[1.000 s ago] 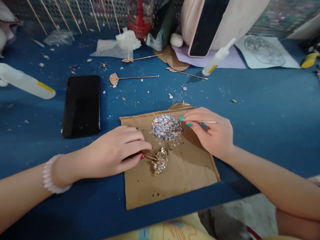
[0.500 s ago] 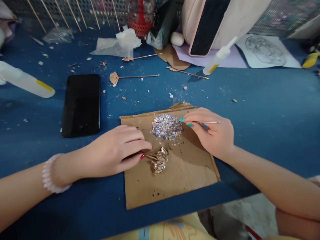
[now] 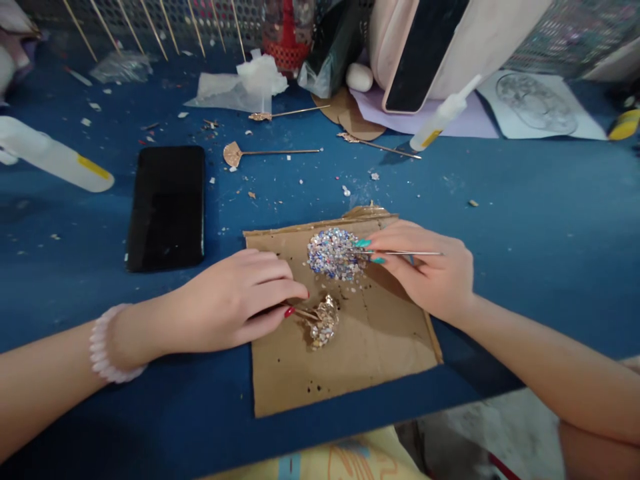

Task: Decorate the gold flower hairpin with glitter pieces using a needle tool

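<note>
My left hand (image 3: 250, 297) is closed in a pinch on the thin stems of a gold hairpin (image 3: 325, 321). The hairpin's fan-shaped head is set with small shiny stones and lies low over the cardboard (image 3: 385, 347). Above it on the same cardboard sits a heap of tiny blue, clear and pinkish rhinestones (image 3: 333, 253). My right hand (image 3: 425, 267) pinches a slim metal tool (image 3: 410, 253), its tip in the right side of the heap. Whether this tool is tweezers or a pick I cannot tell.
A black phone (image 3: 166, 208) lies left of the cardboard. Glue bottles stand at the right (image 3: 440, 123) and lean in at the left (image 3: 65, 157). Behind are a fan-headed gold hairpin (image 3: 233, 155), other pins, a plastic bag (image 3: 225, 92) and a pink-edged upright device (image 3: 425, 53).
My right hand has brought the metal tool's tip left into the rhinestone heap. My left hand keeps its hold on the hairpin. The whole view has shifted slightly.
</note>
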A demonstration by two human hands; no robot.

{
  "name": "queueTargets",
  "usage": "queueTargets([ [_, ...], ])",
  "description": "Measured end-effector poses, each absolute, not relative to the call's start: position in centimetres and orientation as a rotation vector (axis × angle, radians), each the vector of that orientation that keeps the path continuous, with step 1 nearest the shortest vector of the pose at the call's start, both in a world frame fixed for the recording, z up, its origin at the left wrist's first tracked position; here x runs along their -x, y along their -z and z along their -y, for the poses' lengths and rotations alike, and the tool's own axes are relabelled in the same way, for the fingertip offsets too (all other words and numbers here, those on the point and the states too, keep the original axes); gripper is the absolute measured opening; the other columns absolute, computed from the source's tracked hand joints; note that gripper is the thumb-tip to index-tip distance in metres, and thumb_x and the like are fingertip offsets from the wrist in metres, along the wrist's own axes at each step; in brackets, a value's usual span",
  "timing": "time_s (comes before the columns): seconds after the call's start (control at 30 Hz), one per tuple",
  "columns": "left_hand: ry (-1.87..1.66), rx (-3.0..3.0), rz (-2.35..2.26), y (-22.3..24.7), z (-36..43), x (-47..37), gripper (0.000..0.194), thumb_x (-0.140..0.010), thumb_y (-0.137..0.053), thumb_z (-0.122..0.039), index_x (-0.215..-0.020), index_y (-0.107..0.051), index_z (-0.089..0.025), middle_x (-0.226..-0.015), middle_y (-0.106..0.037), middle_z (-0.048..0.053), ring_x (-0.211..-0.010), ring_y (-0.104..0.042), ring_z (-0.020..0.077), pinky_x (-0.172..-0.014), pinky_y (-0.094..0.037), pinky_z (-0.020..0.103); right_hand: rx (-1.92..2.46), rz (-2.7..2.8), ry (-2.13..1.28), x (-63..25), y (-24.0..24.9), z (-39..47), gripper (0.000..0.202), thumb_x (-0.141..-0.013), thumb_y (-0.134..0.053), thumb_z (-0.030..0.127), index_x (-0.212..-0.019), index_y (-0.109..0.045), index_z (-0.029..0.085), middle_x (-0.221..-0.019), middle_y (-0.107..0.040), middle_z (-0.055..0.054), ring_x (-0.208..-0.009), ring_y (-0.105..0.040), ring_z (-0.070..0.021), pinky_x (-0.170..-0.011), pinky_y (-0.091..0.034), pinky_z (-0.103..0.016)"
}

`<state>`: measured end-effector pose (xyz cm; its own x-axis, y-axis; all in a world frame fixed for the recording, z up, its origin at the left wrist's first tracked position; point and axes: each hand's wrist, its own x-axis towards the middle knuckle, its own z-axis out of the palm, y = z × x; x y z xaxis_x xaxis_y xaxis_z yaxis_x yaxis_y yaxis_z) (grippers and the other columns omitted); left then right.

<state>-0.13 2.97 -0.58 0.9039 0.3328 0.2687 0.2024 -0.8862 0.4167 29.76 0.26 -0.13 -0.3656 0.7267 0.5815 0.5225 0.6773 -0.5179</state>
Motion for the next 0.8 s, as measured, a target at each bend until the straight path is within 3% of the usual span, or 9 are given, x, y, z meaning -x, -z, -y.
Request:
queueTargets([
  [0.8, -0.462, -2.627, -0.397, 0.5, -2.8, 0.2, 0.02, -0.103, -0.047, -0.017, -0.117, -0.061, -0.019, -0.094, -0.067, 0.003, -0.084, -0.06, 0.0173, -0.076, -0.044, 0.031, 0.954, 2.098, -0.493, -27.6, 0.0, -2.9, 0.019, -0.096, -0.061, 0.009, -0.093, -0.073, 0.023, -0.089, -0.081, -0.003, -0.085, -0.078, -0.0177, -0.078, -0.064, -0.032],
])
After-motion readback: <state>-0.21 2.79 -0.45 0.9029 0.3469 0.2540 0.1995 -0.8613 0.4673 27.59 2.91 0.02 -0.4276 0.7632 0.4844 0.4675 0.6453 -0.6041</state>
